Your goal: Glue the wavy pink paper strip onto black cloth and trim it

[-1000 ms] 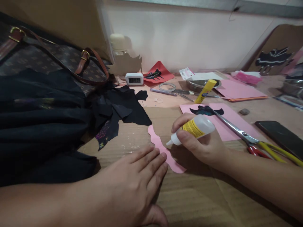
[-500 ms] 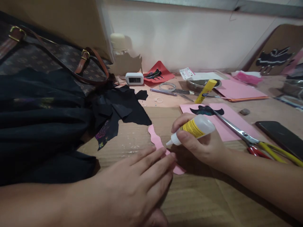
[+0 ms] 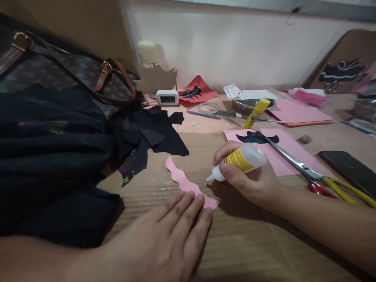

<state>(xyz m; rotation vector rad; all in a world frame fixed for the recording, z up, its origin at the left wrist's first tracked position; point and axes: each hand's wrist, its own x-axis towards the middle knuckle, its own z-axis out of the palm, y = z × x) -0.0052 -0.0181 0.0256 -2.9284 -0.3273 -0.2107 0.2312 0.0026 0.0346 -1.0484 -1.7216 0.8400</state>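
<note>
Pink wavy-edged paper strip point(image 3: 182, 181) lies slanted on brown corrugated cardboard point(image 3: 235, 243), near middle of scene, far end pointing left. Left hand point(image 3: 164, 239) palm down over its near part – fingers stretched out, slightly parted, tips on the strip; pressing only, nothing gripped. Thumb mostly out of sight. Right hand point(image 3: 252, 184), right of the strip, is curled round a translucent white plastic squeeze bottle with a yellow label point(image 3: 253, 155), thumb and index closed on it. Nozzle points left, down toward the strip – near, not visibly touching.

Left of strip, a bit farther: black fabric scraps point(image 3: 164, 133). Small shiny marks on cardboard just left of the strip. Far right of the hands: flat pink paper sheet point(image 3: 286, 158) with black curved cutout point(image 3: 256, 137); silver scissors with red and yellow handles point(image 3: 293, 159) lie across the sheet, tips at the cutout. Black phone point(image 3: 349, 172) right of scissors. Yellow cylindrical tube point(image 3: 256, 113) stands tilted beyond the sheet. White digital clock point(image 3: 167, 98) at far middle-left; brown patterned bag point(image 3: 70, 74) far left.
</note>
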